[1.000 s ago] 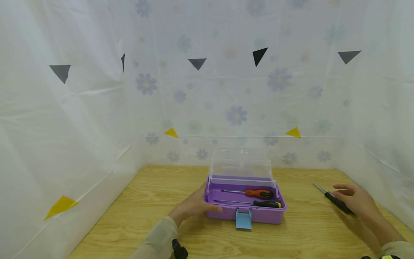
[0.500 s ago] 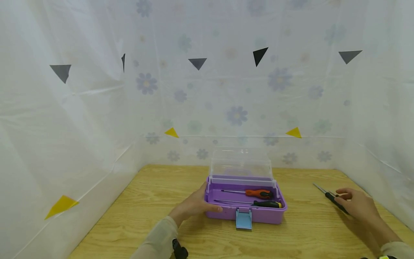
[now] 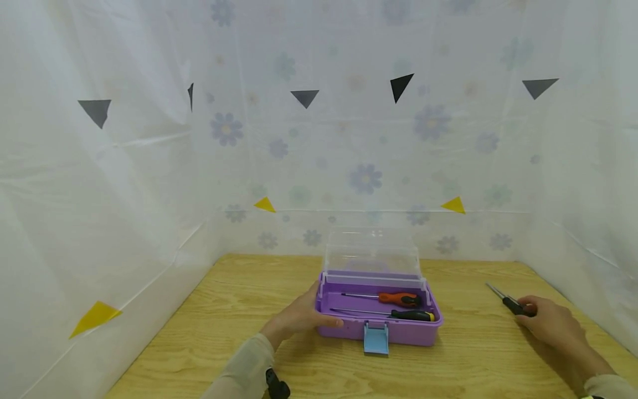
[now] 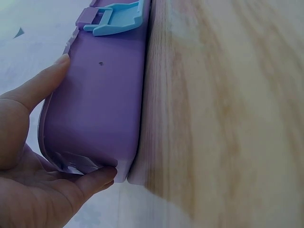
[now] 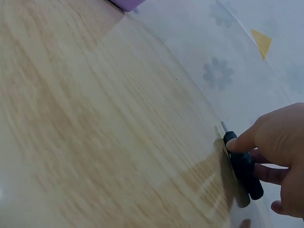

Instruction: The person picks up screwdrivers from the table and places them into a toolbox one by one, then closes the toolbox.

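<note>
In the head view a purple toolbox [image 3: 411,332] stands on the table with its clear lid [image 3: 371,252] raised. Inside lie an orange-and-black screwdriver [image 3: 394,299] and, in front of it, a black screwdriver [image 3: 408,315] with a yellow end. My left hand [image 3: 299,317] grips the box's left end, its thumb along the front rim, fingers round the corner. Off to the right, my right hand [image 3: 555,328] pinches the black handle of another screwdriver [image 5: 244,171] between thumb and fingers. Its metal shaft points away to the back left.
A light blue latch [image 3: 376,339] hangs down at the box front. The wood-grain table [image 3: 249,288] is bounded by white flowered sheets [image 3: 364,138] at the back and sides. A black device [image 3: 276,385] sits at my left wrist.
My right hand has closed its fingers on the screwdriver handle, and the screwdriver has shifted slightly right. My left hand and the toolbox have stayed put.
</note>
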`<state>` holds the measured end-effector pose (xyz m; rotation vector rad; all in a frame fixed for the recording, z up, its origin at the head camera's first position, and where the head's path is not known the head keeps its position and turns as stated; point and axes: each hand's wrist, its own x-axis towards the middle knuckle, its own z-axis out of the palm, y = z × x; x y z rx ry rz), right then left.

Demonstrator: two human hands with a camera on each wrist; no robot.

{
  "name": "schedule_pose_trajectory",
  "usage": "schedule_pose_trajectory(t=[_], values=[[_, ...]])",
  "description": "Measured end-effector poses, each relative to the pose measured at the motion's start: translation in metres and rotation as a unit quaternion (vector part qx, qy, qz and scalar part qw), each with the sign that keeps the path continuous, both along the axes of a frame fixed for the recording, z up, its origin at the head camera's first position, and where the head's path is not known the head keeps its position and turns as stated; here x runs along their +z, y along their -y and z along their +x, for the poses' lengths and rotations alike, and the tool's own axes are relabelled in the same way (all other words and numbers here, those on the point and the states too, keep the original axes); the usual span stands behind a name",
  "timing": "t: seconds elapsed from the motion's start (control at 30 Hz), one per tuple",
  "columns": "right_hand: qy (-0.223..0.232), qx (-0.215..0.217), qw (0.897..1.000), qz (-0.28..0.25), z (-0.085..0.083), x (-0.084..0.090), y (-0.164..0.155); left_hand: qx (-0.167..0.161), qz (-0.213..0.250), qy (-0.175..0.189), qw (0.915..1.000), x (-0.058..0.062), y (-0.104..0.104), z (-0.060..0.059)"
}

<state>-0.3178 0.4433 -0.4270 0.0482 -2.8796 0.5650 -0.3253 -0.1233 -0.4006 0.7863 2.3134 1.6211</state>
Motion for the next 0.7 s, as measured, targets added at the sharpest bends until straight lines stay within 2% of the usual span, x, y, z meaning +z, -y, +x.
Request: schedule_pose_trajectory(t=[0.4,0.7], values=[[0.051,-0.033,0.998,0.016,-0.0020,-0.0007,0.0014,0.005,0.002,0.004,1.0000,-0.0024,-0.0004,-0.0028],[0.041,-0.034,0.998,0.031,-0.0033,0.0004,0.0049,0.011,0.000,0.006,0.9999,-0.0006,-0.0002,-0.0010]])
